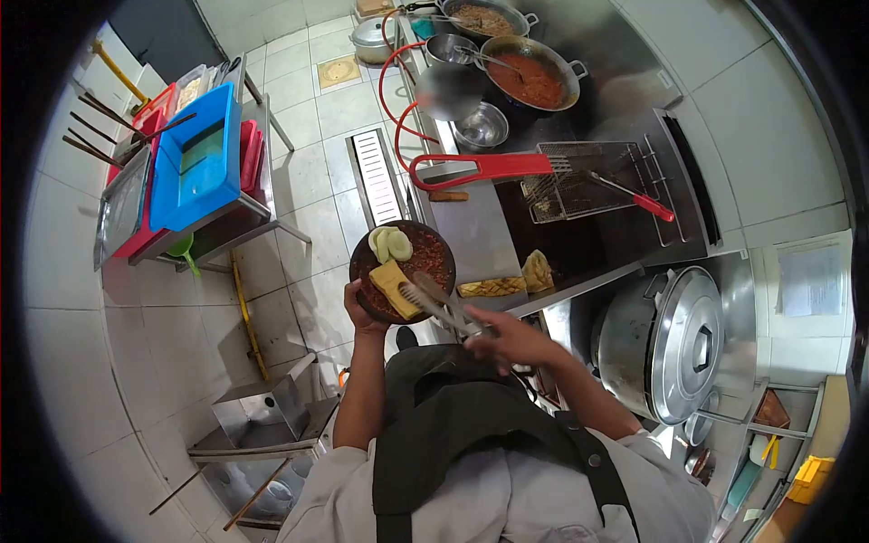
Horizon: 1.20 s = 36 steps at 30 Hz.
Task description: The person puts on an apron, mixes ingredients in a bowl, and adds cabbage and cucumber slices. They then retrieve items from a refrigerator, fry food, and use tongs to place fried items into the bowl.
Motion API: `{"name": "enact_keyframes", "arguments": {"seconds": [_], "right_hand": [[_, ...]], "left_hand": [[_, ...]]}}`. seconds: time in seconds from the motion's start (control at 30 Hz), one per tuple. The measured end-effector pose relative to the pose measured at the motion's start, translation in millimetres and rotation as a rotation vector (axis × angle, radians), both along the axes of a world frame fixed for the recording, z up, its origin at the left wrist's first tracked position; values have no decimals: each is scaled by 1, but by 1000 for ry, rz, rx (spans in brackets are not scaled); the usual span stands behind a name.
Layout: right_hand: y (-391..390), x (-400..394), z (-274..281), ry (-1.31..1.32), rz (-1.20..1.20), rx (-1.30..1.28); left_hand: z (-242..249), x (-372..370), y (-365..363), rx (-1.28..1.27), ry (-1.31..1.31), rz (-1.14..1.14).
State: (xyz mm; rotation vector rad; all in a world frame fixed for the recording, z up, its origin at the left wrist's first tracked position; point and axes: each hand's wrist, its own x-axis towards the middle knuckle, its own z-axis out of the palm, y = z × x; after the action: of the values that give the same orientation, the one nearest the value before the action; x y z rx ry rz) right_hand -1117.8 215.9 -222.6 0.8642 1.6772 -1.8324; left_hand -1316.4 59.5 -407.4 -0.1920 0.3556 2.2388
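Observation:
My left hand (364, 312) grips a dark round dish (358, 257) by its near-left edge, holding it out in front of my apron. Chunky red sauce (434, 256) coats the inside. Pale green cucumber slices (391, 242) lie toward the far side, and a yellow fried block (395, 288), resembling tofu, sits nearer to me. In my right hand (514, 338) is a pair of metal tongs (438, 305), slightly blurred, whose tips are right at the yellow block.
Right of the dish, a scored golden fried piece (491, 287) rests on the counter edge. Beyond it are a wire fry basket (587, 181), red-handled tongs (489, 166) and a pan of red sauce (529, 74). A big lidded pot (665, 348) stands right; a blue tub (222, 172) is left.

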Motion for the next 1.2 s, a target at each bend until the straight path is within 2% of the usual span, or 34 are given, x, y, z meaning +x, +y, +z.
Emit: {"name": "enact_keyframes", "arguments": {"seconds": [0.07, 0.1, 0.13, 0.17, 0.23, 0.27, 0.33, 0.37, 0.4, 0.47, 0.57, 0.67, 0.8, 0.87, 0.9, 0.97, 1.03, 1.1, 1.2], "right_hand": [[30, 25, -9, 69, -57, 21], [49, 36, -13, 199, -10, 104], [55, 29, 18, 40, -93, 95], [68, 32, 6, 16, -108, 147], [103, 32, -41, 68, -9, 381], [114, 25, -63, 158, 59, 614], [125, -5, -76, 167, 223, 948], [126, -24, -78, 85, 317, 1043], [126, -41, -80, 84, 314, 1042], [127, -71, -86, 63, 411, 1208], [140, -107, -108, -38, 467, 1216], [133, -130, -81, -105, 627, 1219], [145, -134, -112, -104, 678, 1273], [153, -126, -118, 88, 629, 1309], [152, -122, -108, 87, 635, 1312], [139, -107, -80, -57, 366, 787], [130, -81, -77, -16, 195, 658], [126, -47, -89, 74, 124, 739], [105, -5, -80, 299, 176, 825]], "left_hand": [[-8, -3, -12, 0, -14, 2], [-11, -5, -19, -5, -11, 2], [-9, -5, -24, -8, -16, -1], [-7, -6, -30, -8, -2, 12], [2, -7, -39, -19, 16, 33], [0, -8, -45, -29, 28, 43], [2, -9, -55, -43, 3, 43], [7, -9, -62, -33, -23, 30], [7, -8, -66, -34, -23, 27], [7, -8, -76, -123, 1, 86], [-6, -3, -93, -185, -36, 135], [-1, 2, -99, -187, -57, 158], [-13, 2, -106, -94, -45, 127], [-9, 1, -101, -59, -50, 135], [-8, -1, -99, -61, -54, 129], [-8, -4, -94, -63, -60, 129], [-9, -8, -91, 16, -34, 93], [-17, -13, -90, 2, -36, 90], [-14, -20, -79, 8, -11, 105]]}}
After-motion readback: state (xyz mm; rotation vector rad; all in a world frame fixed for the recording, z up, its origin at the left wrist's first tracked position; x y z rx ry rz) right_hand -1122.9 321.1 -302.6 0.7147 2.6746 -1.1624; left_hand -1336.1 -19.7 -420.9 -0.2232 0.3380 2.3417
